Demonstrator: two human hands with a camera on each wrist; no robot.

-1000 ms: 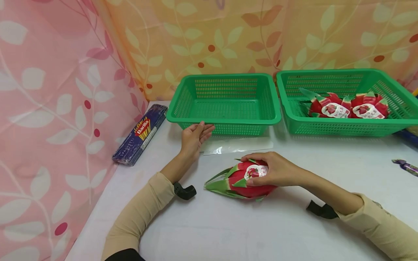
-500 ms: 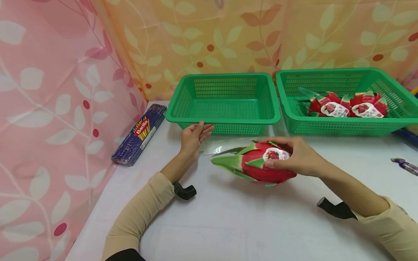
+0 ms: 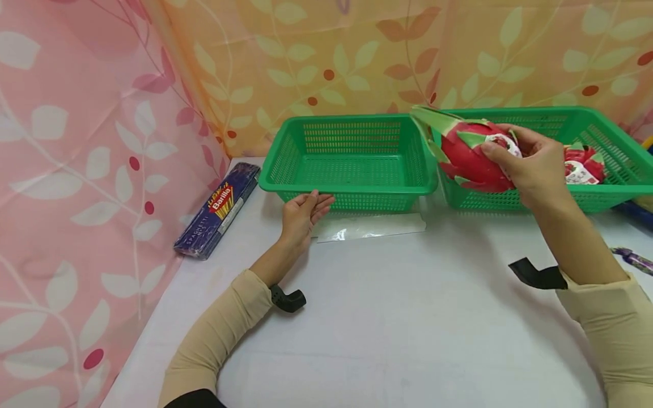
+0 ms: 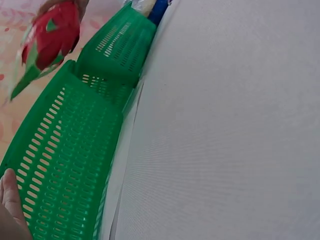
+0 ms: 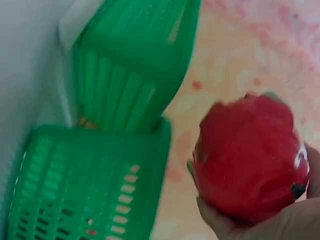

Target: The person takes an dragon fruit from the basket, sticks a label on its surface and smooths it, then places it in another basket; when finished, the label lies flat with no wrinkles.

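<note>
My right hand grips a red dragon fruit with green leaf tips and a white sticker. It is raised off the table, in front of the left end of the right green basket. Thumb and fingers wrap its blunt end, as the right wrist view shows the fruit close up. Another dragon fruit lies in that basket, partly covered by my hand. My left hand rests at the front rim of the left green basket, fingers loosely extended. No item is visible inside this left basket.
A blue Barilla spaghetti box lies left of the baskets. A clear plastic strip is on the white table before the left basket. At the right lies a purple-wrapped item. Patterned cloth hangs behind.
My right hand has lifted the dragon fruit off the table and carried it up and right to the right basket. My left hand has stayed at the left basket's rim.
</note>
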